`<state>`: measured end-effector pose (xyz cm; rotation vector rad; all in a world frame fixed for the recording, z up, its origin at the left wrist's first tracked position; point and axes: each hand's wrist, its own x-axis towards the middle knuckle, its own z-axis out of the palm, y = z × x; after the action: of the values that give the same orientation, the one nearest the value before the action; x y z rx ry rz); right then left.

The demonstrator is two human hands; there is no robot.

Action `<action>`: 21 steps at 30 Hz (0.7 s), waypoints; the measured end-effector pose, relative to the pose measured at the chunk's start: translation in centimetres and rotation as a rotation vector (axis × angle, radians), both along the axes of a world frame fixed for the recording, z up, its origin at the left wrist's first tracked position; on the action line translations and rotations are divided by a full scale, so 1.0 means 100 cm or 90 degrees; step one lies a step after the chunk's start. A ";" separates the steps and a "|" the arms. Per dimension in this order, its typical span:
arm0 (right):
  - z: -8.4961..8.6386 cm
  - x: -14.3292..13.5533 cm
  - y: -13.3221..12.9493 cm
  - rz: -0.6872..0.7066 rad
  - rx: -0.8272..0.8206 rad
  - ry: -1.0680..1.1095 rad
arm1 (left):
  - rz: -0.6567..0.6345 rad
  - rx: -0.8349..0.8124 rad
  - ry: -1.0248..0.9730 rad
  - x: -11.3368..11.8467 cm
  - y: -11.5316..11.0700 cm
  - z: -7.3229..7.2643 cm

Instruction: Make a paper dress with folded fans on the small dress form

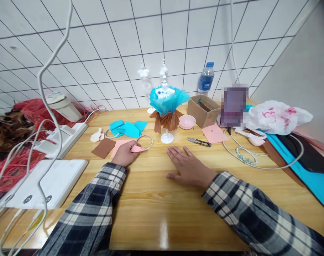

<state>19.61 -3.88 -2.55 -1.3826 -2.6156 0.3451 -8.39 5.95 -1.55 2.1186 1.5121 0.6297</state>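
Note:
My left hand (126, 153) is closed on a thin pale hoop (151, 143), with a pink strip (137, 148) on the part next to my fingers. Flat on the table lies my right hand (184, 165), fingers stretched out and holding nothing. Beyond it stands a small white dress form (164, 90) on a round base, dressed in a fringed turquoise piece (168, 103) over pleated brown pieces (168, 121). Black-handled thread snips (202, 142) lie past my right fingertips. Around my left hand are a pink square (118, 145), a brown square (103, 148) and turquoise pieces (128, 128).
Behind stand more white forms (144, 76), a cardboard box (204, 110) and a water bottle (206, 78). A pink dish (187, 122) sits before the box. Cables and a power strip (71, 140) crowd the left; a plastic bag (279, 115) and beaded bracelet (246, 155) lie right.

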 end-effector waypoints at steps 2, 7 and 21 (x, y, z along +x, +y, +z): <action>-0.003 -0.015 -0.001 -0.026 0.026 0.001 | 0.003 0.003 0.013 0.001 0.002 0.000; -0.007 -0.054 0.016 -0.113 0.060 0.006 | 0.002 -0.006 0.025 0.002 0.010 -0.004; 0.004 -0.023 0.036 0.058 0.017 0.049 | -0.003 -0.026 0.000 -0.003 0.004 0.001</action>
<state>17.33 -0.28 -2.19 -1.2201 -2.6154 0.3671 -8.66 6.32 -1.47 2.0911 1.5077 0.5932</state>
